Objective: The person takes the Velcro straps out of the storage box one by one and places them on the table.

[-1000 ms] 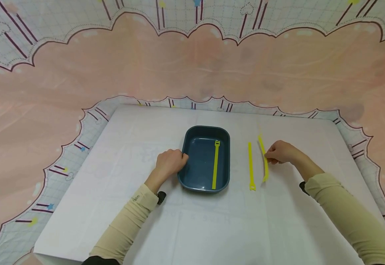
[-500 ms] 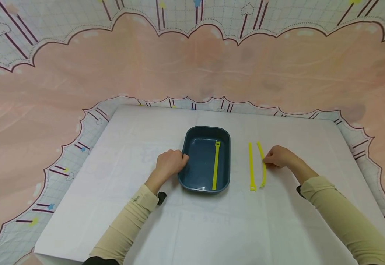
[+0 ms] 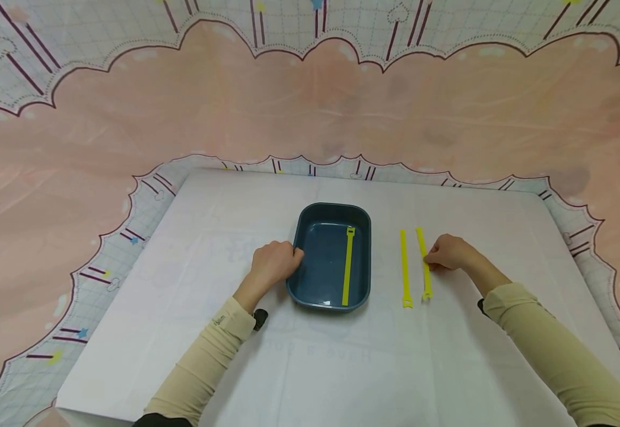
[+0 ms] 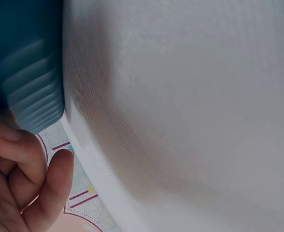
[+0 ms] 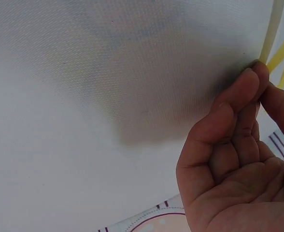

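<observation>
In the head view a dark blue plastic tray (image 3: 315, 270) stands mid-table with one yellow strap-type cable tie (image 3: 347, 267) lying along its right side. My left hand (image 3: 273, 261) grips the tray's left rim; the left wrist view has its curled fingers (image 4: 28, 157) against the ribbed tray wall (image 4: 31, 82). To the right of the tray, a second yellow cable tie (image 3: 404, 267) lies flat. Beside it, my right hand (image 3: 452, 252) pinches a third cable tie (image 3: 427, 284) around its middle, slotted end towards me. The right wrist view shows thumb and fingertips meeting on this tie (image 5: 273, 31).
A white cloth (image 3: 342, 367) covers the table. Behind and at the sides hangs patterned peach fabric (image 3: 288, 112) with a scalloped border. The table's left edge (image 3: 123, 284) and far edge are visible.
My right hand has shifted slightly left and lower, bringing the pinched cable tie down nearer the second one and more parallel to it. The left hand and tray have stayed put.
</observation>
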{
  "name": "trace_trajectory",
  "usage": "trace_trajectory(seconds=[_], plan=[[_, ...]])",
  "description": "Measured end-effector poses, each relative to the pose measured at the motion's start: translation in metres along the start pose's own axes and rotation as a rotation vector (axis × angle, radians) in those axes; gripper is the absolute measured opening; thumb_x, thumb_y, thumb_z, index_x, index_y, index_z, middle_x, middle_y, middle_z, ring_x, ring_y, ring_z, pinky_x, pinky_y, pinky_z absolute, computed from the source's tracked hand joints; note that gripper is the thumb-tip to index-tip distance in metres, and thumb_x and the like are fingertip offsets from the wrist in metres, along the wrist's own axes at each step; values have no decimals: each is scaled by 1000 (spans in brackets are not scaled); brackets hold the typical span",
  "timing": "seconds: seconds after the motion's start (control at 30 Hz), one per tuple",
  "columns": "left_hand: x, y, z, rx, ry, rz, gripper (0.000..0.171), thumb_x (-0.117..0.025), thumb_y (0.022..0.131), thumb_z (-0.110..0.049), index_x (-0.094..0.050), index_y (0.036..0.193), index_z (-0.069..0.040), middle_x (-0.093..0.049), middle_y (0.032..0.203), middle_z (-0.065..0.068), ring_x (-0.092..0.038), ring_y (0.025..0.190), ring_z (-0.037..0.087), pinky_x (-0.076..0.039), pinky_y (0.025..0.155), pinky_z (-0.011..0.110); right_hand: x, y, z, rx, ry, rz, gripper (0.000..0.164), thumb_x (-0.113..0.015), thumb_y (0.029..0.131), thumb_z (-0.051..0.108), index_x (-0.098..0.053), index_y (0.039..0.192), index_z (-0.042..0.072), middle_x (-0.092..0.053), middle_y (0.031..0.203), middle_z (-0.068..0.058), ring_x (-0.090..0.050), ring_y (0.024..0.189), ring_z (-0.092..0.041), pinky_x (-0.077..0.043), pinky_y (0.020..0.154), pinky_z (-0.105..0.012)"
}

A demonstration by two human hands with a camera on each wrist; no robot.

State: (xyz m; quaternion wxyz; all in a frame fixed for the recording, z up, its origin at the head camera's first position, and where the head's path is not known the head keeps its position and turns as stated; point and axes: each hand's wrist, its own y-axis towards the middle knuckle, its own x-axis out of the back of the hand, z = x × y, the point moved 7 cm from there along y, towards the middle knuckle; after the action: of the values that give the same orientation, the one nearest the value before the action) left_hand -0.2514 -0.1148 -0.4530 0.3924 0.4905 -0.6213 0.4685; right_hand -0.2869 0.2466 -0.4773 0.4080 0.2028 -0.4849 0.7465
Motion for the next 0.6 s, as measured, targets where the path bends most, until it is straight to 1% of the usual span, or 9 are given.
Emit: trace_trajectory(seconds=[0.13,0.33,0.47,0.6], plan=[[1,0,0,-7,-2,-6,43,-42,94,-27,-50,55,-12,-46,55,3,-49,50,20,-34,47,31,1,-1,2,2,-38,-3,22,-63,91,19,-69,83,-1,-64,68,-4,-57,63,-15,-45,59,-25],[1,0,0,-9,1,-15,43,-41,94,-27,-50,55,-12,-47,56,3,-49,51,21,-34,47,31,2,0,4,28,-94,-33,23,-64,89,21,-68,79,1,-63,67,-3,-56,63,-16,-45,59,-26],[2,0,-1,-12,0,-18,43,-41,94,-27,-51,55,-12,-47,56,3,-49,51,21,-34,47,31,2,-1,4,29,-115,-38,24,-65,90,22,-67,76,2,-61,65,-2,-54,62,-15,-43,58,-27],[2,-1,-1,-13,-3,-16,43,-42,94,-27,-50,55,-12,-47,55,3,-49,51,20,-34,47,31,3,0,3,21,-130,-33,26,-64,90,24,-66,79,1,-59,65,-3,-53,63,-17,-42,59,-27]])
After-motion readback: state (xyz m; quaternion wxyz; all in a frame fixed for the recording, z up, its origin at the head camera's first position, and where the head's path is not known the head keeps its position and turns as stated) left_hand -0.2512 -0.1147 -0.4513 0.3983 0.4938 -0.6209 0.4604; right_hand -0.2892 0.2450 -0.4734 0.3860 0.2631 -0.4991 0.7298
